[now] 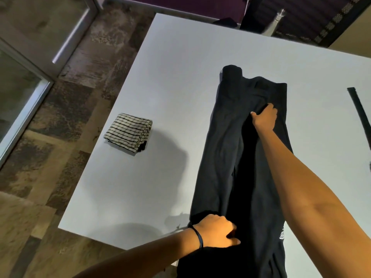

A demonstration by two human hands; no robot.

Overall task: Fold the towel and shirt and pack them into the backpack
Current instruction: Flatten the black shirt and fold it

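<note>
**Shirt half folded, its near end hanging off the worktop**

Head view, the only one. The dark shirt lies as a long, narrow strip down the white worktop. It looks already doubled lengthwise, with its far end bunched into a small roll and its near end hanging over the front edge. The right hand reaches well up the strip and grasps a ridge of cloth towards the far end, fingers curled into the fabric. The left hand, a dark band at its wrist, clutches the cloth at the worktop's near edge. The striped towel sits folded into a small square, well apart to the left, so that part looks done. The backpack is not in sight. A dark strap at the right border may belong to it, but I cannot tell.

The likeliest trouble is the overhang: if the left hand lets go, the hanging cloth could drag the whole strip off onto the floor. The two hands also grip different layers, so pulling unevenly could open the lengthwise fold or skew the next one. The bunched far end may spill out sideways when lifted.
</note>
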